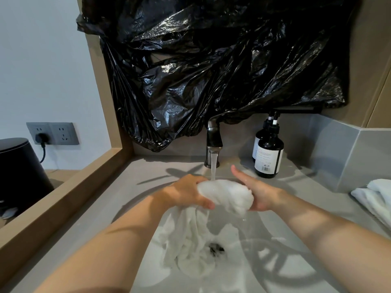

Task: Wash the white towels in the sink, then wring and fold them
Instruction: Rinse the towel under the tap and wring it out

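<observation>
A wet white towel (226, 195) is bunched between both hands over the sink basin (275, 261), right under the stream from the faucet (214, 142). My left hand (188, 192) grips the bunch from the left, fingers curled round it. My right hand (257, 193) holds it from the right, thumb sticking up. The towel's loose end hangs down into the basin beside the drain (216, 249). More white towels (374, 197) lie on the counter at the right.
Two dark pump bottles (268, 153) stand on the counter right of the faucet. A black plastic sheet (211, 66) covers the wall above. At the left, beyond a wooden ledge (63, 193), are a black bin (19, 168) and a wall socket (53, 133).
</observation>
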`<state>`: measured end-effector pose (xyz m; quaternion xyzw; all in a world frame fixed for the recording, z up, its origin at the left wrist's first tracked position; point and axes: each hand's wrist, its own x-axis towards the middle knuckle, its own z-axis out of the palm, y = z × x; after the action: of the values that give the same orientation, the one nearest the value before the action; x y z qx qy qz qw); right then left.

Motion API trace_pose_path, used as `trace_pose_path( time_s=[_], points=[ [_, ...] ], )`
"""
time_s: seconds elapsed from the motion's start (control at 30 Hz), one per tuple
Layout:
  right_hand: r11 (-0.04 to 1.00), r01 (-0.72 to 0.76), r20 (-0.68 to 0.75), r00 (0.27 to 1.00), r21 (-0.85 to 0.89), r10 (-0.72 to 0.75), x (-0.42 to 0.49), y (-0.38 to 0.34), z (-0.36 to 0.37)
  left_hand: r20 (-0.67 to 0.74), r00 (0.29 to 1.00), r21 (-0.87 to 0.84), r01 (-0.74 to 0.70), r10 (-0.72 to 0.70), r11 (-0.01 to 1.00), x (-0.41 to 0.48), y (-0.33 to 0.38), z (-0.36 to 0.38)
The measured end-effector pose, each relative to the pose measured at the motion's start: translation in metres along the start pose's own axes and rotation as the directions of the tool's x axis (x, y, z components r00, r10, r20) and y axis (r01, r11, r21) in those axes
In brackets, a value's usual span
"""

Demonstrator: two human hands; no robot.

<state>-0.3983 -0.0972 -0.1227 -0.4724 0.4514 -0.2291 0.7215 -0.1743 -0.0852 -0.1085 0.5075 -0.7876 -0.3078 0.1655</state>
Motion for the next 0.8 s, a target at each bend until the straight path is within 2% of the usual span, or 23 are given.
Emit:
trace_pose_path(
  time_s=[0.07,0.13,0.2,0.27,0.33,0.4,0.47,0.5,0.53,0.6,0.67,0.73,0.8],
  points=[
    [0.997,-0.061,0.181,0.982,0.055,0.051,0.004,0.003,0.001,-0.032,0.999,-0.04,-0.025,0.024,0.999,-0.001,-0.002,-0.003],
    [0.998,-0.062,0.39,0.918,-0.028,0.068,0.005,0.007,0.002,-0.017,0.999,-0.139,-0.045,0.043,0.989,-0.003,-0.01,-0.006],
    [0.997,-0.017,0.467,0.883,-0.071,0.048,0.006,0.007,0.002,-0.023,0.999,-0.241,-0.045,0.04,0.97,-0.004,-0.017,-0.006],
    [0.999,0.012,0.467,0.884,-0.044,0.01,0.006,0.004,0.004,-0.084,0.996,-0.322,-0.046,0.019,0.945,-0.003,-0.021,-0.006],
    [0.995,0.048,0.42,0.908,-0.083,-0.009,0.0,-0.005,0.012,-0.141,0.99,-0.398,-0.064,0.008,0.915,-0.001,-0.021,-0.005],
    [0.958,0.151,0.247,0.965,-0.242,-0.089,-0.01,-0.011,0.022,-0.194,0.981,-0.39,-0.08,0.004,0.917,0.001,-0.016,-0.005],
    [0.843,0.228,0.023,0.968,-0.486,-0.249,-0.015,-0.017,0.034,-0.233,0.972,-0.329,-0.057,-0.022,0.943,0.003,-0.013,-0.003],
    [0.758,0.257,-0.066,0.928,-0.6,-0.367,-0.012,-0.019,0.039,-0.223,0.974,-0.322,-0.042,-0.033,0.946,0.004,-0.012,-0.001],
    [0.672,0.248,-0.098,0.897,-0.697,-0.432,-0.006,-0.017,0.04,-0.209,0.977,-0.323,-0.032,-0.038,0.946,0.006,-0.013,0.001],
    [0.654,0.241,-0.1,0.893,-0.717,-0.439,0.011,-0.009,0.041,-0.193,0.979,-0.313,-0.004,-0.06,0.95,0.007,-0.015,0.006],
    [0.613,0.169,-0.201,0.849,-0.772,-0.488,0.016,-0.008,0.043,-0.201,0.977,-0.3,0.008,-0.072,0.954,0.006,-0.014,0.007],
    [0.481,0.118,-0.181,0.828,-0.869,-0.531,0.007,-0.002,0.042,-0.176,0.982,-0.311,0.01,-0.068,0.95,0.006,-0.013,0.008],
    [0.295,0.002,-0.176,0.799,-0.956,-0.575,0.004,-0.002,0.043,-0.116,0.992,-0.328,0.017,-0.058,0.944,0.005,-0.012,0.01]
  ],
)
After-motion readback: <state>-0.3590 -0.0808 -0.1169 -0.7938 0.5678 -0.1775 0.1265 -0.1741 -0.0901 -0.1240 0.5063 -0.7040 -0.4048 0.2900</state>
